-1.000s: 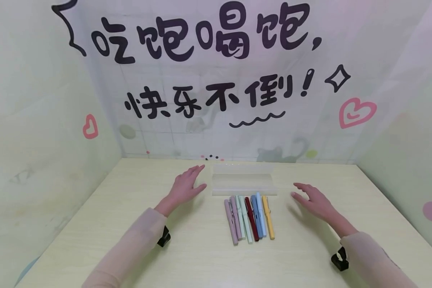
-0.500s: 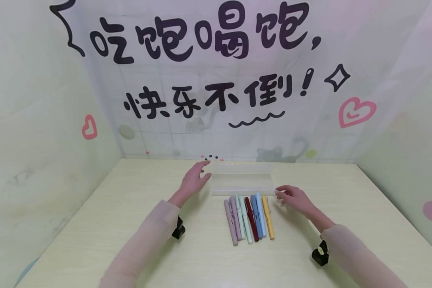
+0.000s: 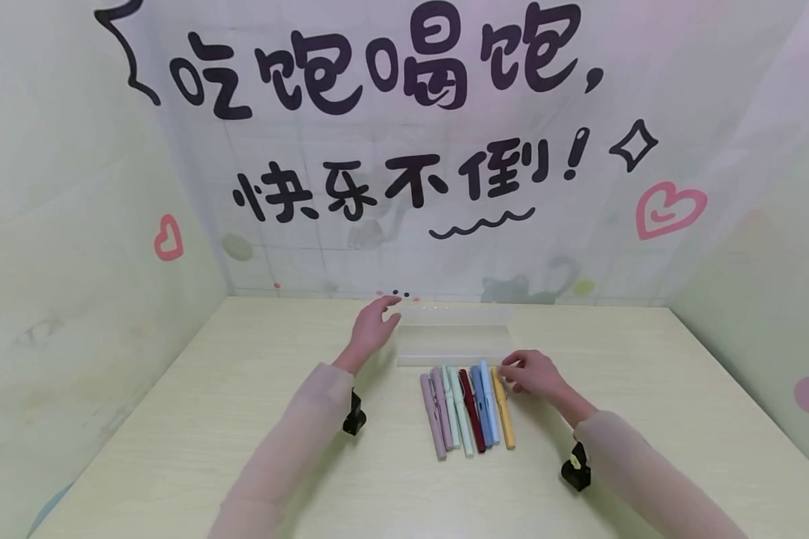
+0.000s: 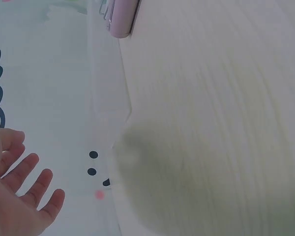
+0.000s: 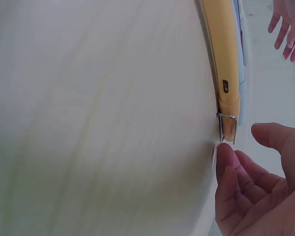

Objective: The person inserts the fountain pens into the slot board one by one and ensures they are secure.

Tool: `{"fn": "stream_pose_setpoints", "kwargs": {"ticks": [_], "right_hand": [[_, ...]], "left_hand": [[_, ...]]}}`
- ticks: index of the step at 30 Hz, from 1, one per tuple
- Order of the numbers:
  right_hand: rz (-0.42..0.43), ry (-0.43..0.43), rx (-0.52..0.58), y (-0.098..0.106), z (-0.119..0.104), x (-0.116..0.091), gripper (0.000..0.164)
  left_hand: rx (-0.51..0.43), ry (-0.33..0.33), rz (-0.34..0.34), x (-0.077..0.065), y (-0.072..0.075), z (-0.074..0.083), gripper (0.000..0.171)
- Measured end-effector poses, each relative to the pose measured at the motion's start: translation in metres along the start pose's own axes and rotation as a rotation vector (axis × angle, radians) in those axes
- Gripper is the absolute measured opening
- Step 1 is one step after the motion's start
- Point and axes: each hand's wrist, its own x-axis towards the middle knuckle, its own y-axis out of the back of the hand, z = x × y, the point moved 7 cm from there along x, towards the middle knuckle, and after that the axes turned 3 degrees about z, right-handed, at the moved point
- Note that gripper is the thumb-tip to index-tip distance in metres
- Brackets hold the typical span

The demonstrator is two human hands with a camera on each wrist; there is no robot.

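Note:
Several capped pens lie side by side on the table. The yellow pen [image 3: 504, 413] is at the right end, beside a light blue pen [image 3: 489, 404]; a dark red pen [image 3: 472, 412] is in the middle and a purple pen [image 3: 434, 418] at the left end. My right hand [image 3: 535, 374] hovers at the yellow pen's clip end, thumb and fingers parted in the right wrist view, holding nothing. Behind the pens stands a clear plastic tray [image 3: 455, 360]. Beside its left end is my left hand [image 3: 371, 332], fingers spread and nothing held.
The pale wooden table [image 3: 350, 486] meets a printed cloth wall [image 3: 323, 262] at the back, close behind the tray. More cloth hangs at both sides. A black wrist camera [image 3: 354, 421] is strapped under the left sleeve, another [image 3: 576, 473] under the right.
My right hand has moved left from the right of the tray to the yellow pen. My left hand has shifted right and slightly forward to the tray's left end. Pens and tray stay put.

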Motion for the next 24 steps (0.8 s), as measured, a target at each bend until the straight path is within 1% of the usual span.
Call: {"fn": "stream_pose_setpoints", "kwargs": {"ticks": [6, 9, 13, 18, 21, 24], "right_hand": [[0.015, 0.004, -0.072, -0.004, -0.006, 0.001, 0.027], [0.012, 0.032, -0.121, -0.005, -0.01, 0.0, 0.027], [-0.002, 0.07, -0.171, -0.006, -0.015, -0.002, 0.028], [-0.015, 0.095, -0.203, -0.007, -0.018, -0.004, 0.027], [-0.02, 0.108, -0.212, -0.007, -0.019, -0.005, 0.024], [-0.026, 0.123, -0.217, -0.008, -0.019, -0.006, 0.021]], "left_hand": [[-0.017, 0.051, -0.016, 0.004, -0.004, 0.0, 0.032], [-0.008, 0.077, -0.028, 0.005, -0.006, 0.0, 0.03], [0.037, 0.08, -0.027, 0.008, -0.009, 0.001, 0.026], [0.096, 0.084, -0.015, 0.009, -0.012, 0.003, 0.023], [0.104, 0.103, -0.026, 0.009, -0.014, 0.002, 0.023], [0.091, 0.118, -0.032, 0.009, -0.015, 0.002, 0.023]]}}
